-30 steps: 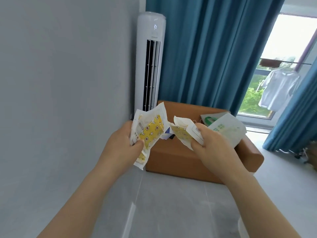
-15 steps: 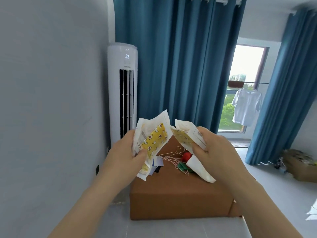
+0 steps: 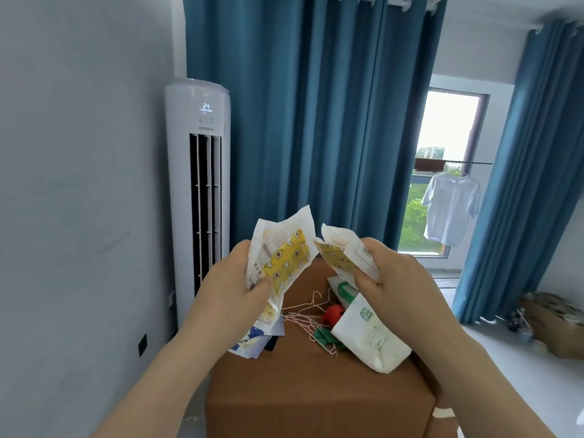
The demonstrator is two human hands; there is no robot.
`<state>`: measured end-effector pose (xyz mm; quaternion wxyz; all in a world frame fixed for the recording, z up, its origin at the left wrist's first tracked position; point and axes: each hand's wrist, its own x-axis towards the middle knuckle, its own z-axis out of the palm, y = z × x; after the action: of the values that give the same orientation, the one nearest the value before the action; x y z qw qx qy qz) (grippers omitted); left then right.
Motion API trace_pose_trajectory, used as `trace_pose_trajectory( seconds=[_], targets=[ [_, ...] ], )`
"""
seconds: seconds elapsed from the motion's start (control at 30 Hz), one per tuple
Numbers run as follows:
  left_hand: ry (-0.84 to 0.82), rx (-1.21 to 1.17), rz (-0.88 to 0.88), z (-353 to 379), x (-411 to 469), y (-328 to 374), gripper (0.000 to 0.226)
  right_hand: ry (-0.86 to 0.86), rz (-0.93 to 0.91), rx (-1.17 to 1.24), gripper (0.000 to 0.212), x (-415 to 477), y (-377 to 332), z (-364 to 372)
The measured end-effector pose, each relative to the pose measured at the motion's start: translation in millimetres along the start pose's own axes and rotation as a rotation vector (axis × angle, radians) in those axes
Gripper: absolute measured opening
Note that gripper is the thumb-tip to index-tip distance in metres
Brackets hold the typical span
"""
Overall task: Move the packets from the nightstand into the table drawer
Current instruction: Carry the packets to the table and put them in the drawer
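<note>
Blue curtains (image 3: 316,121) fill the far side of the room, with a second curtain panel (image 3: 521,184) at the right of a bright window (image 3: 448,137). A tall white air conditioner (image 3: 197,184) stands in the far left corner against the grey wall (image 3: 79,184), its display reading 24. Near and centre sits the brown nightstand (image 3: 300,390). A pale T-shirt (image 3: 450,210) hangs outside the window, and a cardboard box (image 3: 556,324) lies on the floor at the far right.

Both hands are raised above the nightstand, well clear of its top. The left hand (image 3: 227,295) has fingers and thumb curled around a white packet with a yellow star-and-moon print (image 3: 286,260), thumb pressed across its front. The right hand (image 3: 401,279) pinches a second yellow-printed packet (image 3: 344,251) between thumb and fingers. The two packets' upper corners nearly meet between the hands.

Below the right hand a white pouch with green lettering (image 3: 369,336) slants over the nightstand; whether it rests there or hangs from the hand cannot be told. Blue-printed packets (image 3: 256,341) lie on the nightstand's left edge, under the left hand. Between them lie thin wire hangers (image 3: 303,317), a red object (image 3: 331,311) and a green one (image 3: 325,336). A dark socket (image 3: 142,344) sits low on the left wall
</note>
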<state>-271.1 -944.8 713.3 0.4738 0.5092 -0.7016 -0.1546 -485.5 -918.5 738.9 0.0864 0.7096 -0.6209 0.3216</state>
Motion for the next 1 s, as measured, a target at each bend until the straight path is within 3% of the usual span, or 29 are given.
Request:
trace_pose_trajectory(
  seconds=[0.43,0.73,1.0],
  targets=[
    [-0.110,-0.028,0.062,160,138,-13,0.030,-0.034,0.097,-0.071,0.025,102,150,42],
    [-0.388,-0.143,0.131,300,236,-36,0.029,-0.019,0.364,-0.170,0.031,134,265,88],
    [-0.720,-0.165,0.117,447,243,-44,0.038,-0.099,0.709,-0.224,0.023,88,367,124]
  ],
)
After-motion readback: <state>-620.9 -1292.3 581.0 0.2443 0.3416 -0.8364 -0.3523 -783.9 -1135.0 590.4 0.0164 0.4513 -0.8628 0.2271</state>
